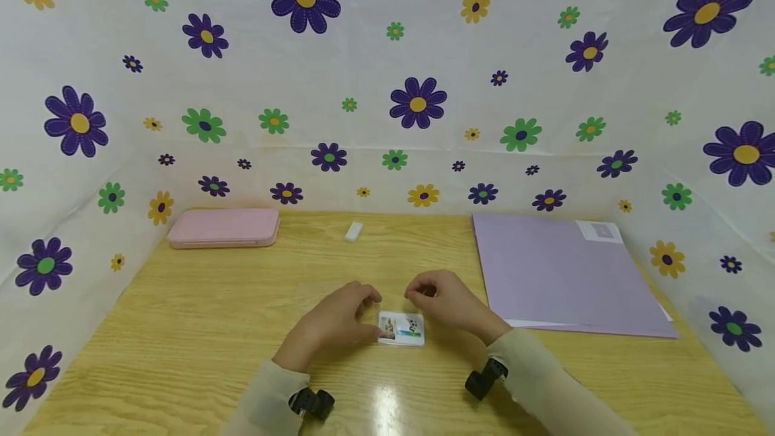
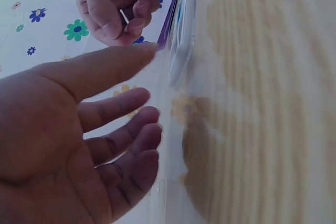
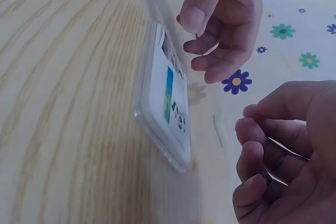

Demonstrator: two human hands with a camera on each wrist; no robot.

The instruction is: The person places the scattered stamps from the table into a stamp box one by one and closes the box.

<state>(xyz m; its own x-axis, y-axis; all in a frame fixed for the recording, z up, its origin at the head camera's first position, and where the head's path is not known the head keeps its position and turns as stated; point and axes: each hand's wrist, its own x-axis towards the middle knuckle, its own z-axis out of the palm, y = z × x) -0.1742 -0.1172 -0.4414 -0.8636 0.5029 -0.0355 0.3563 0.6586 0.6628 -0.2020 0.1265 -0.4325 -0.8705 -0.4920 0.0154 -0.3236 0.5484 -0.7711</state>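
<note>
Since the picture card (image 1: 401, 329) lies between, access seems easy. The relaxed left hand (image 1: 333, 316) and curled right hand (image 1: 447, 299) appear empty.

This looks like a little desk nook, but I can't tell if it is in a home or a school. A white cloth with purple, green and yellow flowers (image 1: 363, 62) goes up like walls along the back, left and right edges of a shiny yellow wood-grain table (image 1: 200, 328). Desk things show it too: a flat pink box with round corners (image 1: 224, 227) by the back left corner, and a big flat purple folder with a white label (image 1: 563, 281) by the back right corner.
</note>
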